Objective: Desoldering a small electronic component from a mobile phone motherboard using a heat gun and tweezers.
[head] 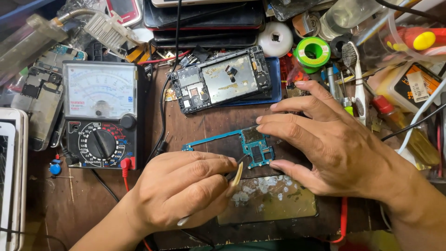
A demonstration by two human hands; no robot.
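**Tweezer tip meets the right end of a blue circuit board**

Cluttered brown worktop [195,125] fills the view, crowded at its far edge with tools, bottles and stacked phones. At its middle lies a thin blue circuit board [253,146], an L-shaped piece whose long arm runs left to right and whose broad, component-covered end sits at the right.

Left hand [179,190] comes in from below and to the left of the board, fingers [204,169] pinched together on slim tweezers [234,169]. The tweezer tip points up and to the right, reaching the lower left corner of the board's broad end. Right hand [334,148] lies just right of the board, fingers stretched leftward and slightly spread, their tips resting on the broad end's right edge at top and bottom; it grips nothing.

Both hands thus converge on the same right-hand end, the left from below, the right from the side. An opened phone frame [223,79] lies beyond the board, an analogue multimeter [100,116] well to its left, and a stained metal plate [269,197] just below it, beside the left hand.
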